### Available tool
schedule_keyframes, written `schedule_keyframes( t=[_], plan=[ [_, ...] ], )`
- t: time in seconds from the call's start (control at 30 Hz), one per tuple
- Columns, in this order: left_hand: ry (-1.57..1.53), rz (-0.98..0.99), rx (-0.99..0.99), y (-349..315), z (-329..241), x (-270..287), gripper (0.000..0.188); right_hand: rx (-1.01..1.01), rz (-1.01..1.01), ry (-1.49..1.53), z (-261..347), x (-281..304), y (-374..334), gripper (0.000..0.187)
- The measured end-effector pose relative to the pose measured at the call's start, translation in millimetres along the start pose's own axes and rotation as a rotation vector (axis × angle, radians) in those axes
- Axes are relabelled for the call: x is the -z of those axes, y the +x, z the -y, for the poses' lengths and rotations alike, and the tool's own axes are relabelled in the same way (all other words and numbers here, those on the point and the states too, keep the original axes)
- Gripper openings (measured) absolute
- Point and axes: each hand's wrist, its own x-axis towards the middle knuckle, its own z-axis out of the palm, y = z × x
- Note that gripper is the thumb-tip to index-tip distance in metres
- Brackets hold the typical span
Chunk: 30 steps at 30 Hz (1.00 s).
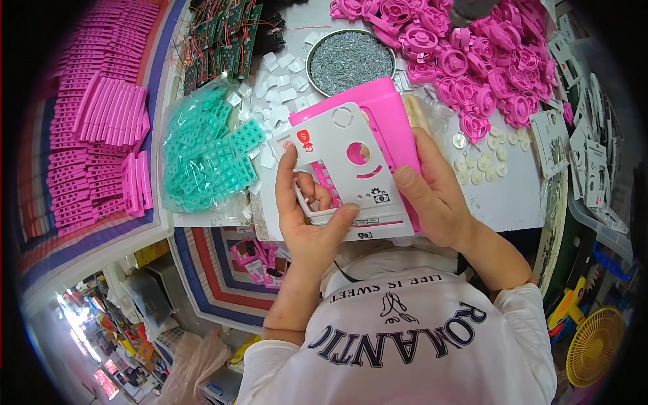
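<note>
So both hands were up over the desk holding a flat white plastic panel with cut-out holes and small pink markings, with a bright pink plastic housing stacked right behind it. The left hand had its grip pinched on the panel's lower left edge, thumb along the bottom, index finger up the side, and a small white frame piece tucked under the fingers. The right hand clamped the right side, thumb pressed flat on the front.

Around them: a bag of teal plastic grid pieces, a round metal bowl of tiny silver screws, a heap of pink round plastic wheels, and rows of pink slotted strips far left.
</note>
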Motion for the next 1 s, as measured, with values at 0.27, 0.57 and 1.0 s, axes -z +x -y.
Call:
schedule_keyframes(
  t=[0.27,0.57,1.0],
  plan=[
    [-0.087,-0.007,-0.111,-3,8,5,0.111,0.071,-0.025,-0.056,-4,-3,-1,0.049],
    [-0.085,0.005,-0.043,-3,11,4,0.107,0.062,-0.024,-0.105,-5,-4,-2,0.050],
    [-0.047,-0.043,0.110,-18,-8,-3,0.103,0.109,0.130,-0.262,-5,9,2,0.049]
  ],
)
